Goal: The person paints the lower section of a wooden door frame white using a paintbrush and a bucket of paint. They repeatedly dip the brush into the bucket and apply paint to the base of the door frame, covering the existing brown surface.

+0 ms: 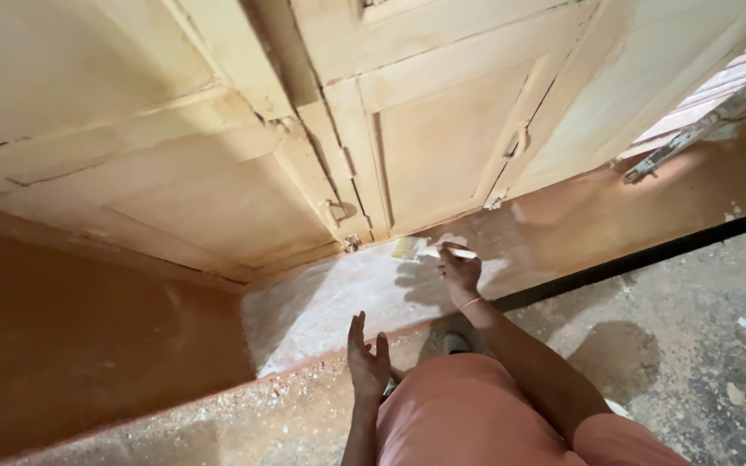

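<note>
Painting: right hand (pixel 459 272) grips a brush (pixel 429 250) by its handle, bristles pointing left, laid on the sill just below the doors.
Brush: pale bristles touching the whitish sill (pixel 321 302), near the foot of the middle door post (pixel 338 185).
Left hand: left hand (pixel 366 362) open, fingers spread and pointing up, holding nothing, resting at or just over the sill's front edge; the contact is hard to tell from here.
Doors: cream panelled doors (pixel 442 138), shut, with a small metal latch (pixel 515 142) on the right leaf.
Sill: pale in the middle, reddish-brown to the left and right.
Floor: rough grey floor (pixel 701 345), speckled, on the right.
Knees: pink-clad knees at the bottom edge.
</note>
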